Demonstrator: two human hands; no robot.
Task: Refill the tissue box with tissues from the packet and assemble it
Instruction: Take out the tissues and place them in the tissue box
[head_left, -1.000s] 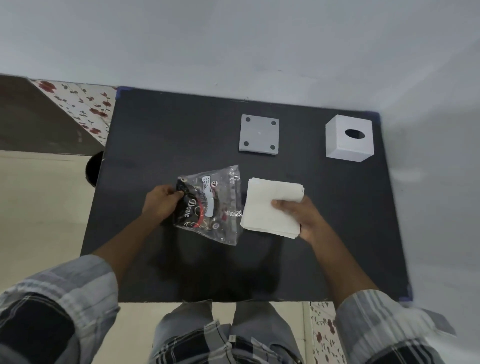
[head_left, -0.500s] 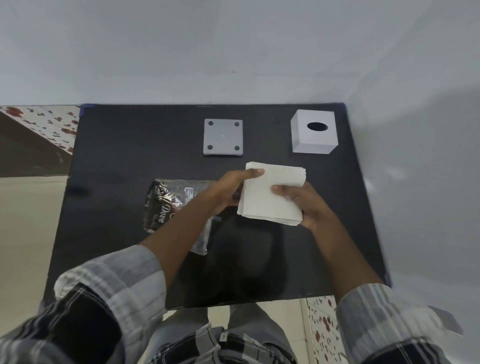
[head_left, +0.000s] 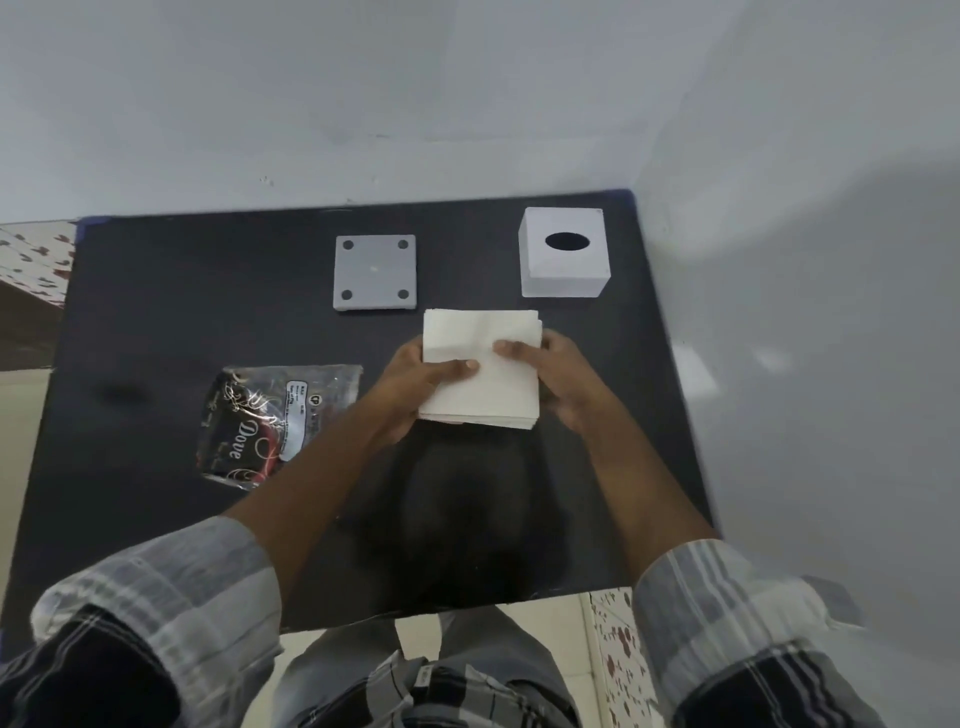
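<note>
I have the stack of tissues (head_left: 485, 382) held between both hands near the middle of the dark surface (head_left: 156, 322). My left hand (head_left: 415, 387) grips the stack's left edge, thumb laid across the top sheet and pointing toward 3 o'clock, the other fingers tucked beneath where I cannot see them. My right hand (head_left: 558, 374) clasps the right edge, thumb pressed on top pointing toward 9 o'clock, fingers wrapped around the side. The two thumb tips sit close together on the top sheet but do not touch. I cannot tell whether the stack is lifted clear of the surface or resting on it.

At about 9 o'clock from the stack lies the tissue packet (head_left: 270, 423), clear plastic with a dark printed panel, flat on the surface and apart from my left forearm, which passes just beside its right edge. At 11 o'clock from the stack sits the grey base plate (head_left: 375, 273), lying flat with four dark round pads at its corners; its near edge is just beside the stack's far left corner. At 1 o'clock stands the white tissue box cover (head_left: 563, 254), upright, its oval opening facing up, close to the far right corner of the surface and apart from the plate.
</note>
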